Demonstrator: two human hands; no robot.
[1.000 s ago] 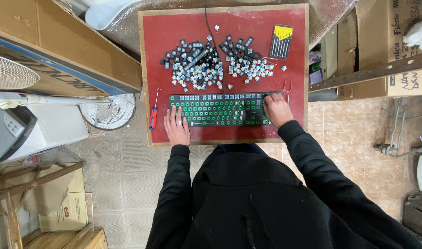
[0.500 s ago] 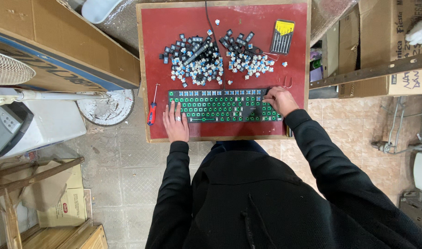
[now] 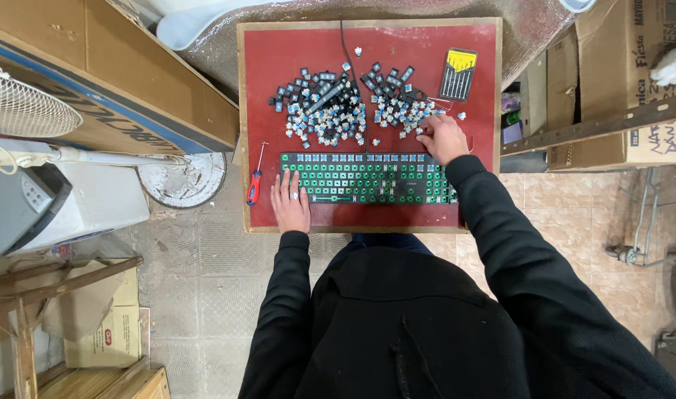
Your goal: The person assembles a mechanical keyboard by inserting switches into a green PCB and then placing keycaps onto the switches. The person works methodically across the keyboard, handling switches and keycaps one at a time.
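Observation:
A stripped keyboard (image 3: 367, 177) with a green board and blue switches lies along the near side of the red table (image 3: 279, 89). My left hand (image 3: 290, 205) rests flat on its left end, fingers apart. My right hand (image 3: 443, 137) reaches past the keyboard's right end to the right pile of loose keycaps and switches (image 3: 397, 103), fingertips among the pieces; whether it holds one is hidden. A second pile (image 3: 319, 111) lies left of the black cable (image 3: 349, 59).
A red-handled screwdriver (image 3: 255, 181) lies at the table's left edge. A yellow-and-black case of small tools (image 3: 458, 74) sits at the far right. Cardboard boxes (image 3: 94, 74) and a white fan (image 3: 20, 111) stand to the left, more boxes (image 3: 633, 66) to the right.
My right hand has left the keyboard's right end and moved away from me to the right pile of keycaps. My left hand has stayed on the keyboard's left end.

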